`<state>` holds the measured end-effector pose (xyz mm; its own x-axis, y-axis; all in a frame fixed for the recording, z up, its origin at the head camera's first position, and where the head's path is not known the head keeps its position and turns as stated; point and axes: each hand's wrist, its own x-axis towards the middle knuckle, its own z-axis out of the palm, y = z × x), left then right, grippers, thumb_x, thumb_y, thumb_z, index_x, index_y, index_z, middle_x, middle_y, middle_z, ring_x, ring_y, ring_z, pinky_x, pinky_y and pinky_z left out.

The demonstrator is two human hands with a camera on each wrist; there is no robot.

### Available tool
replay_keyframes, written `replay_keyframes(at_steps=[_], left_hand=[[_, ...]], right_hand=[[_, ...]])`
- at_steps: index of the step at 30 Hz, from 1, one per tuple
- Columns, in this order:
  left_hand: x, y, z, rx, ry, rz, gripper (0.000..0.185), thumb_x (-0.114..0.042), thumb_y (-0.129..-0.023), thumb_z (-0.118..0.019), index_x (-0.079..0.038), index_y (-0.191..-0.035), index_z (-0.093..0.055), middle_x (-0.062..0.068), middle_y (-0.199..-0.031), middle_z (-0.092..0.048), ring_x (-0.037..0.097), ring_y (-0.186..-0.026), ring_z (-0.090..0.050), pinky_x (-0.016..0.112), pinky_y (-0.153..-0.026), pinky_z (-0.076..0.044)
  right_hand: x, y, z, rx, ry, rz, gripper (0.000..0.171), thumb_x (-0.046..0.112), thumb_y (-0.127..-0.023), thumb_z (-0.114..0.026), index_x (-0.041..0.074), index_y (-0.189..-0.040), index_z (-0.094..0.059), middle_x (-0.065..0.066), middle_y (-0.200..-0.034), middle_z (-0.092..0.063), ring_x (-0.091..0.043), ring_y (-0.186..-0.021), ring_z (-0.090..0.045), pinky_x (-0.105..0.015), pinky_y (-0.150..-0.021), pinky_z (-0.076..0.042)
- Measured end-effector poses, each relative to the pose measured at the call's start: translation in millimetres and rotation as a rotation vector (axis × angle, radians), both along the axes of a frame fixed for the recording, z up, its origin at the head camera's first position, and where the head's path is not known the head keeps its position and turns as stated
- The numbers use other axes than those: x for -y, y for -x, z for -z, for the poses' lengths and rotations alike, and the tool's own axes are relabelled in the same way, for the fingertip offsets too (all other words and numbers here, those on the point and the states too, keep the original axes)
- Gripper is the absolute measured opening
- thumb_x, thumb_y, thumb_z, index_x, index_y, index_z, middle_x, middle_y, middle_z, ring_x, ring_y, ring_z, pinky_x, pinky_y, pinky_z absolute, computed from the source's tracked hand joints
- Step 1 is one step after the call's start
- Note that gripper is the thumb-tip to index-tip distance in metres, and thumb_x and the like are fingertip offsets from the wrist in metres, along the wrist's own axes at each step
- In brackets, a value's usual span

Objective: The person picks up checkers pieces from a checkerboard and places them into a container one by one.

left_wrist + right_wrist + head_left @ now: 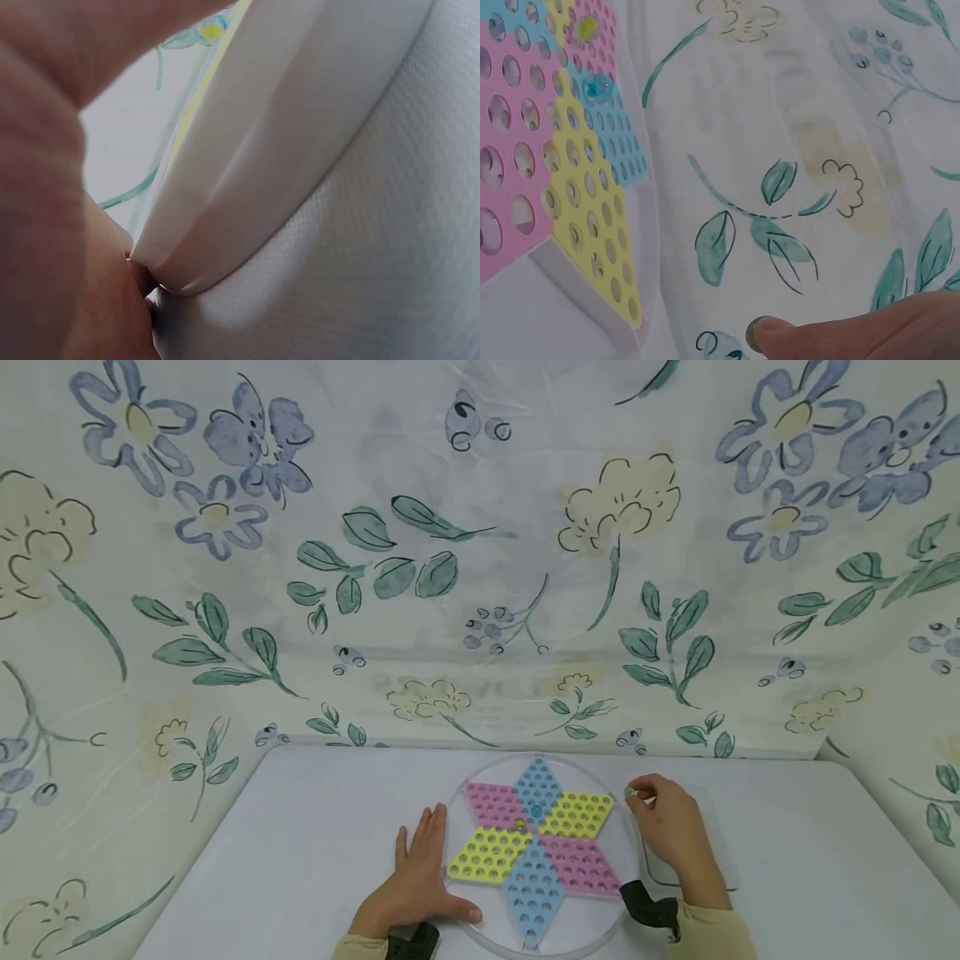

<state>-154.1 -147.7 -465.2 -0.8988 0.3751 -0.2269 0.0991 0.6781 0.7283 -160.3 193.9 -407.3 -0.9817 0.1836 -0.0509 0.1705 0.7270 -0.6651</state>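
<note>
A round Chinese checkers board (577, 935) with a pink, yellow and blue star of holes lies on the white table. My left hand (420, 877) rests against its left rim, fingers straight and thumb spread along the near edge. The pale side wall of the board (247, 127) fills the middle of the left wrist view. Just off the board's right rim, my right hand (670, 822) pinches a small green marble (755, 335) between thumb and fingertips. A yellow-green marble (586, 28) and a blue marble (598, 88) sit in holes near the star's centre.
A flat rectangular piece with a dark edge (663, 882) lies on the table under my right forearm. Behind the table (300, 827) hangs a flower-printed cloth (495, 552). Black wrist mounts (647, 906) sit at both sleeves, the right one overlapping the board's rim.
</note>
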Motion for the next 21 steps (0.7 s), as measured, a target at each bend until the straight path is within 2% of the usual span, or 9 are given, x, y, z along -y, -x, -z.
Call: replay_keyframes(at_steps=[13, 21], left_hand=[[0.2, -1.9, -3.9, 0.001, -0.003, -0.004, 0.146, -0.048, -0.061, -0.095, 0.010, -0.157, -0.001, 0.028, -0.165, -0.002, 0.042, -0.152, 0.008, 0.063, -0.113, 0.017], [0.1, -1.3, -2.2, -0.001, -0.007, -0.005, 0.146, -0.048, -0.061, -0.095, 0.009, -0.157, -0.001, 0.028, -0.165, -0.002, 0.043, -0.152, 0.008, 0.063, -0.113, 0.018]], right_hand=[[-7.3, -1.0, 1.0, 0.005, -0.001, 0.002, 0.028, 0.010, -0.097, -0.060, -0.008, -0.118, -0.064, -0.018, -0.103, -0.066, -0.032, -0.094, -0.062, -0.043, -0.072, -0.054], [-7.9, -0.8, 0.2, 0.019, -0.026, 0.019, 0.027, 0.009, -0.097, -0.061, -0.009, -0.117, -0.063, -0.021, -0.102, -0.065, -0.032, -0.090, -0.061, -0.043, -0.070, -0.055]])
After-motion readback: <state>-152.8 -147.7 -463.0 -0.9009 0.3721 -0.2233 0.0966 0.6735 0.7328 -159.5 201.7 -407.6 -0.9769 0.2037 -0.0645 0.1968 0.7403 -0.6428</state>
